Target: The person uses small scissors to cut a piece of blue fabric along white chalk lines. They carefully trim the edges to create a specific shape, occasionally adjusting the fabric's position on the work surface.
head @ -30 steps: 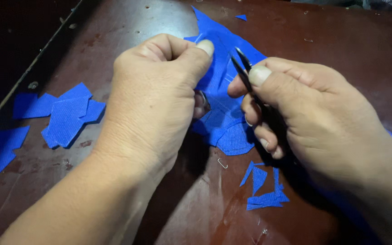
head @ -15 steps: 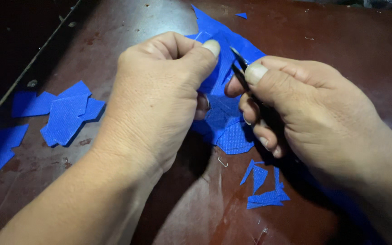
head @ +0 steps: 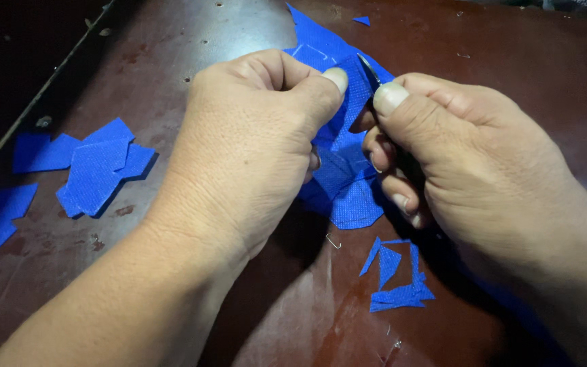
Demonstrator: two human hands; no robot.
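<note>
Dark brown desk [head: 191, 41] carried blue scraps [head: 90, 170]. Left hand [head: 253, 149] pinched blue fabric [head: 348, 170] above the desk centre; right hand [head: 470, 156] gripped small snips [head: 369, 70] at its upper edge.

Counts on the brown table [head: 171, 61]

Two hands: left hand [head: 253, 143], right hand [head: 470, 156]. One small pair of snips [head: 369, 70]. One large blue fabric piece [head: 348, 177]. Two heaps of blue offcuts [head: 96, 170], [head: 395, 278]. One metal staple [head: 333, 240].

We find bare table [head: 171, 61] toward its far left corner and along the near edge between our wrists; cut blue pieces [head: 93, 170] crowd the left edge, small scraps [head: 395, 278] (plus a staple [head: 333, 240]) litter the middle.
</note>
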